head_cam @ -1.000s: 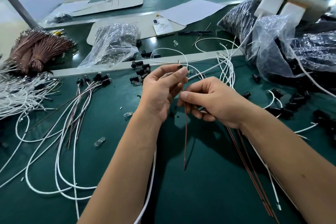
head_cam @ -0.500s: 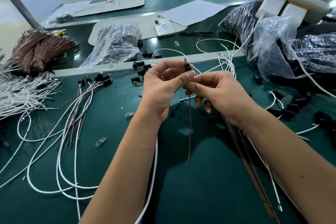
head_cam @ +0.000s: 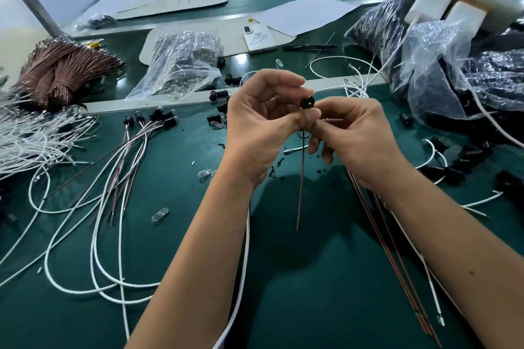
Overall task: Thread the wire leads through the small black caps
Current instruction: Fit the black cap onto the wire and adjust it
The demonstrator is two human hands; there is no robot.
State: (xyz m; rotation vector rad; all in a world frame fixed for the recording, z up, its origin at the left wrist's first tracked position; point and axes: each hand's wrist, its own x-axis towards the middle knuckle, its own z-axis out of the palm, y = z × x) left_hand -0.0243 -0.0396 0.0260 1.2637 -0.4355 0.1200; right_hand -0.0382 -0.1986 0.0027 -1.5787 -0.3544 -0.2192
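Black cap point(head_cam: 307, 102) has turned hole-up, both hands, left point(head_cam: 262, 125) and right point(head_cam: 358, 139), pinching it over the brown lead point(head_cam: 300, 181)

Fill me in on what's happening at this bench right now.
A person is fitting a small black cap onto a thin reddish-brown wire lead. The left hand and right hand pinch the cap and wire together above the green table, with the lead hanging down below the fingers. Finished capped wires lie to the left, and loose caps are scattered behind.
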